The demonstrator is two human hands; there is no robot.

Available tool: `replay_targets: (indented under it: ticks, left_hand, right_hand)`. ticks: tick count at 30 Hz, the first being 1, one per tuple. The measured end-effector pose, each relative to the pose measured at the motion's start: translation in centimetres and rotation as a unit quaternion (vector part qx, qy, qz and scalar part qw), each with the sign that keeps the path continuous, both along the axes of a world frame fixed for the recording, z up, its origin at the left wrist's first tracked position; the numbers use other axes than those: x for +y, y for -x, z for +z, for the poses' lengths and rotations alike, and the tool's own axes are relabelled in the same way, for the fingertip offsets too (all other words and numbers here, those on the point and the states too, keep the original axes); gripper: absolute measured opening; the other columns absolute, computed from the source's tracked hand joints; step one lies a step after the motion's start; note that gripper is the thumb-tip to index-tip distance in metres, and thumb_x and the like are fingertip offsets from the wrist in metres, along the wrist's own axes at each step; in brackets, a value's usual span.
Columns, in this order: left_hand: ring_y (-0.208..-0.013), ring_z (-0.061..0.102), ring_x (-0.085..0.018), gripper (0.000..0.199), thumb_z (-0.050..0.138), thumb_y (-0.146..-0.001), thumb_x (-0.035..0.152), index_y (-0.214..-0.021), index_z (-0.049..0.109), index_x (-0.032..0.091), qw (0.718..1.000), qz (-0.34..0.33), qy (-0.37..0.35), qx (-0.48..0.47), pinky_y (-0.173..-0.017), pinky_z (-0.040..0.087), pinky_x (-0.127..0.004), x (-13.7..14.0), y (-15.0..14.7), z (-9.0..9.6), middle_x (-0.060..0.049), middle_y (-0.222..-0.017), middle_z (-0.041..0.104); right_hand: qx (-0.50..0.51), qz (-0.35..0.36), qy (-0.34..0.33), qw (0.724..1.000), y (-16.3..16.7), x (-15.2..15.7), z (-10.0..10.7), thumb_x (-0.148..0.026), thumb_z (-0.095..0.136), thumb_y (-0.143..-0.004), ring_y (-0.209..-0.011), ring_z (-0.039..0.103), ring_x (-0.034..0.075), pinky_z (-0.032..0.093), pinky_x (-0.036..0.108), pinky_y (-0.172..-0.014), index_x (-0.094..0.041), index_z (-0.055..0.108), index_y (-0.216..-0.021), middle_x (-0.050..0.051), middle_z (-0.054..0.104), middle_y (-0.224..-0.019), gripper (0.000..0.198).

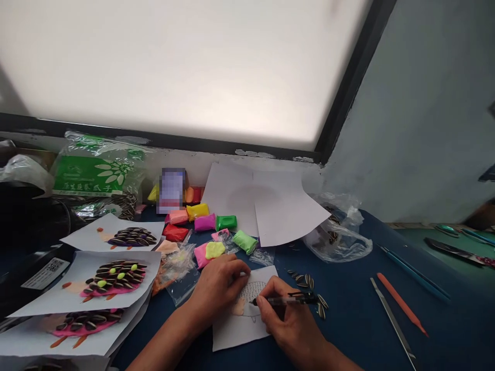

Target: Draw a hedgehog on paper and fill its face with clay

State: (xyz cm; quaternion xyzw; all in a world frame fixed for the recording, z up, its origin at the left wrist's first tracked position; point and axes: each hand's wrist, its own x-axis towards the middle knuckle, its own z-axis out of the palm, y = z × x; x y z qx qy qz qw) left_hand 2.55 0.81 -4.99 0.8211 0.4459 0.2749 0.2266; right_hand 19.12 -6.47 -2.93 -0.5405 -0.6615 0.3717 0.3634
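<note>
My right hand (284, 317) grips a black pen (288, 299), its tip touching a small white sheet of paper (232, 334). On that sheet is a line drawing of a hedgehog (257, 293), its rounded back covered in short spine marks. A patch of peach-coloured clay (238, 307) sits at the drawing's left end. My left hand (222, 281) rests on the sheet's upper left side, fingers loosely bent and holding nothing; they hide part of the sheet. Loose striped sunflower seeds (305, 281) lie just right of the paper.
Finished hedgehog pictures (116, 281) of clay and seeds are stacked at left. Behind my hands lie coloured clay packs (204, 222), blank white sheets (288, 211) and a clear plastic bag (340, 242). A green seed bag (93, 175) stands back left. Tweezers (413, 270) and an orange tool (402, 304) lie right.
</note>
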Motion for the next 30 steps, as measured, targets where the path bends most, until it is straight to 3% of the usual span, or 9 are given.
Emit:
replay_targets:
  ticks: [4,30]
  left_hand:
    - [-0.072,0.055,-0.016,0.015,0.055,-0.082,0.022,-0.084,0.07,0.022,1.0,0.004,0.0,-0.001,-0.065,0.036,-0.027,-0.01,-0.01,-0.09,-0.001,-0.075,0.061]
    - [-0.074,0.054,-0.016,0.014,0.056,-0.082,0.021,-0.085,0.07,0.022,1.0,0.001,0.014,-0.003,-0.065,0.035,-0.026,-0.01,0.05,-0.11,-0.001,-0.076,0.059]
  right_hand:
    - [0.021,0.016,0.027,0.999,0.06,-0.08,-0.04,-0.032,0.048,-0.089,-0.051,0.04,0.011,0.032,0.021,-0.046,-0.021,0.045,-0.073,-0.006,0.041,-0.058,0.019]
    - [-0.029,0.028,-0.02,0.999,-0.06,0.17,0.18,-0.03,0.046,-0.087,-0.056,0.044,0.012,0.035,0.024,-0.052,-0.019,0.047,-0.072,-0.002,0.047,-0.064,0.018]
